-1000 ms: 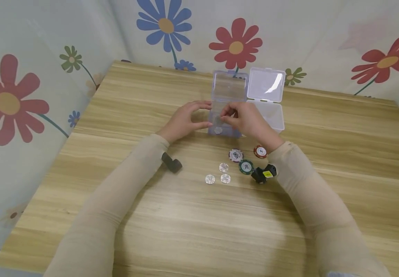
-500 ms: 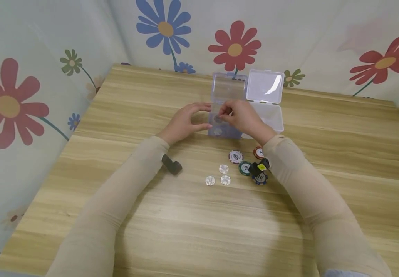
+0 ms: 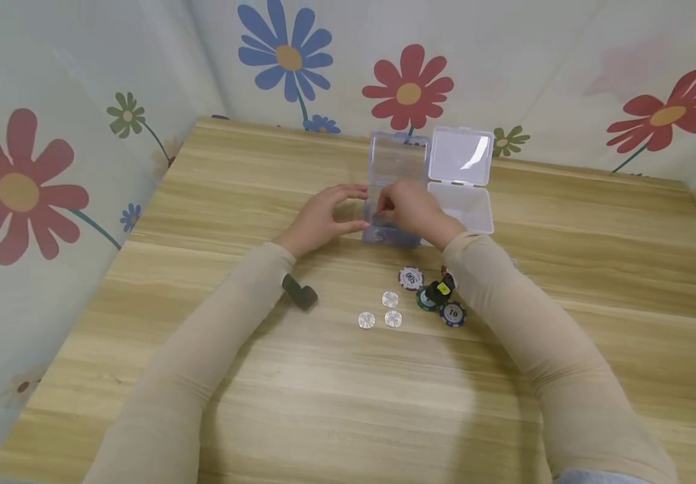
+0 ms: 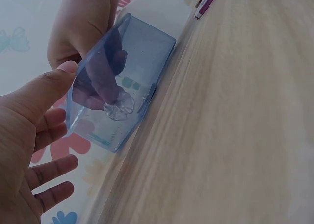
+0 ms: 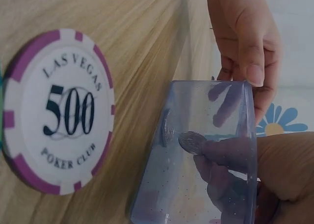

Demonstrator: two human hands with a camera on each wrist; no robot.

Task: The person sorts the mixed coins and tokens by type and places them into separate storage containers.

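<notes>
A bluish clear plastic box point(image 3: 401, 237) with its lid raised stands toward the back of the table. My right hand point(image 3: 413, 207) reaches down into it. Between thumb and fingers it pinches a silver coin point(image 5: 191, 142), low inside the box. Another silver coin point(image 5: 168, 127) lies at the box bottom. My left hand point(image 3: 314, 219) is at the box's left side, fingers spread and thumb apart, the tips touching its edge. In the left wrist view the left thumb point(image 4: 67, 66) meets the rim, and the right fingers show through the wall.
A white box point(image 3: 471, 210) with raised lid adjoins on the right. Nearer me lie three silver coins point(image 3: 390, 300) and poker chips: a purple-white 500 point(image 3: 411, 277), a green one point(image 3: 424, 300), a blue 10 point(image 3: 453, 314) and a red one point(image 3: 446, 270) partly behind my wrist.
My right hand has moved left and deeper into the bluish box with the coin. The blue 10 chip has come out from behind my right wrist. The left hand stays at the box.
</notes>
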